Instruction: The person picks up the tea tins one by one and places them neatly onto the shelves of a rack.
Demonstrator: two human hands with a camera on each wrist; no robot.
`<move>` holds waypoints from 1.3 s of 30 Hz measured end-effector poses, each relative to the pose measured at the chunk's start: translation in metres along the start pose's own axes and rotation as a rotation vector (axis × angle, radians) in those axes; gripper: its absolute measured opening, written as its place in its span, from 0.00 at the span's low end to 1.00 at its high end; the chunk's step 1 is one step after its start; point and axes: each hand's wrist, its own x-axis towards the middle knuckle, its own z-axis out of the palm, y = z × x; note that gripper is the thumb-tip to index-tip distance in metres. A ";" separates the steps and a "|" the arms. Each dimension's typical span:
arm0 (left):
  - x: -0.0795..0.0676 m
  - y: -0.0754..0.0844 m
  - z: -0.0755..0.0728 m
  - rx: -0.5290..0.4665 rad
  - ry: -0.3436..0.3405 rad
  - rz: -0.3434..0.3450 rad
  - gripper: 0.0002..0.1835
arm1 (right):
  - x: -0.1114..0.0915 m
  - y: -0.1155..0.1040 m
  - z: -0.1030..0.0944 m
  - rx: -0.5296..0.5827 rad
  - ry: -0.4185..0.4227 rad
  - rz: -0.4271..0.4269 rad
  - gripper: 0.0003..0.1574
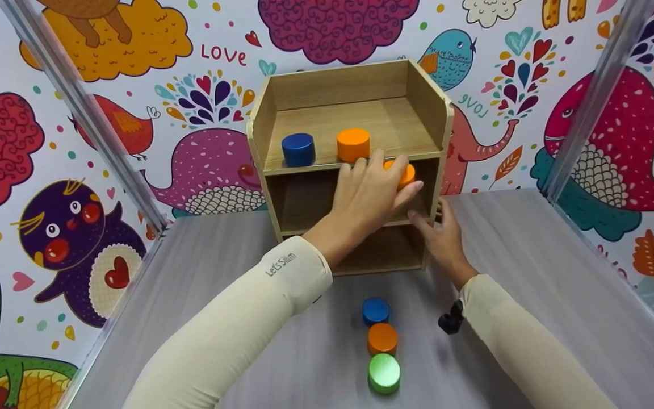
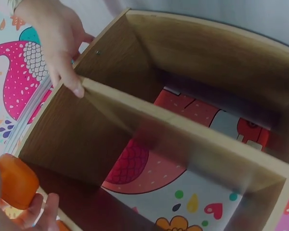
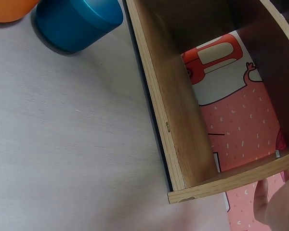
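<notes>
Head view, left hand: left hand raised to the shelf unit, back of hand toward camera, fingers and thumb gripping the held orange cylinder.
Cylinder's place: near the top tier's front edge, right of the upper orange cylinder; contact with the board, cannot tell.
Handling, my judgement: carry it level, base clear of the edge; small, slow moves, since a knuckle could nudge the neighbour.
Right hand: right hand low on the unit's right side, thumb in front, fingers around the outside, grasping it; steady light pressure seems best.
Also present: upper blue cylinder on the top tier; lower blue cylinder, lower orange cylinder, green cylinder lined up on the table.
Left wrist view: left fingers bent around the held cylinder; right thumb touches the middle board's front edge.
Right wrist view: right hand partly cropped, beside the outer panel.
</notes>
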 end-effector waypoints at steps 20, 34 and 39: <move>0.042 -0.001 -0.026 0.092 0.056 -0.014 0.29 | -0.009 -0.017 -0.001 0.051 -0.013 0.012 0.39; 0.066 -0.009 -0.032 0.141 0.080 -0.072 0.30 | -0.009 -0.018 0.001 0.067 -0.008 0.018 0.39; 0.074 -0.007 -0.030 0.152 0.043 -0.084 0.31 | -0.009 -0.019 0.001 0.070 -0.007 0.021 0.38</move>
